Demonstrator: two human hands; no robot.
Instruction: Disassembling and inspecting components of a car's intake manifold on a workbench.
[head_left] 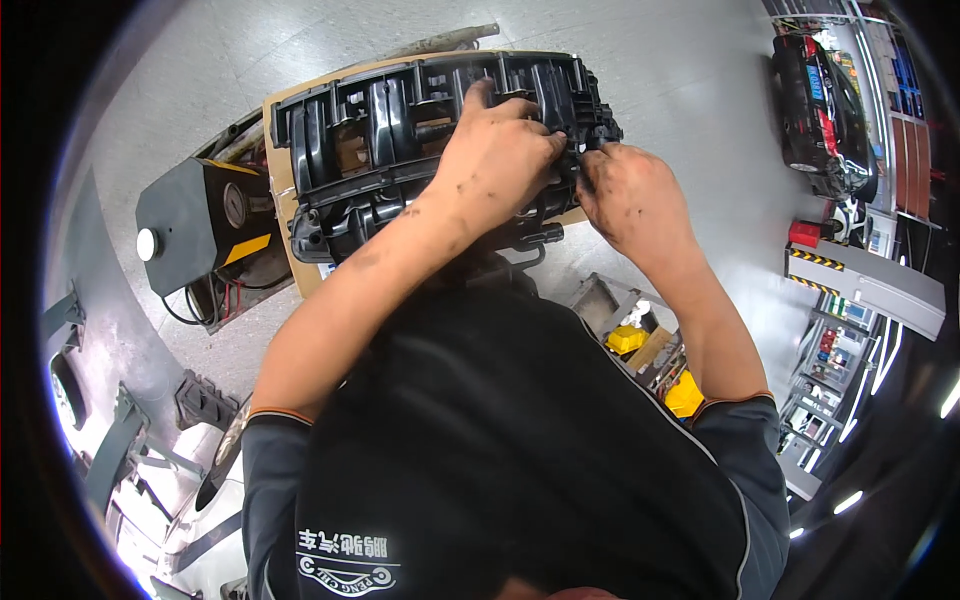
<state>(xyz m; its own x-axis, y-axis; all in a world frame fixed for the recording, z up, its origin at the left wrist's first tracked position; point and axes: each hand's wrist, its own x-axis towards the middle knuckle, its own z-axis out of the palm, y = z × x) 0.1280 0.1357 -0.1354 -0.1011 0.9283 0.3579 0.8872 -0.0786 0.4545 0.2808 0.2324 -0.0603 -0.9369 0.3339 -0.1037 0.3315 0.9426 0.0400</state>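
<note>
A black plastic intake manifold (385, 120) with ribbed runners lies across a cardboard sheet (280, 165) in front of me. Over its right half, my left hand (500, 145) rests with one finger reaching along a runner and the others curled over the plastic. My right hand (632, 195) is at the manifold's right end, its fingers bent and pressed together against the edge. Whatever those fingertips pinch is hidden behind the hand. Both hands carry dark grease smudges, and they are close together without overlapping.
A dark machine with a round gauge (235, 205) and yellow stripes stands left of the cardboard. Below my right forearm is a tray (595, 300) with yellow pieces (627, 340). A black car (822, 120) and a grey post with hazard stripes (870, 285) are farther right.
</note>
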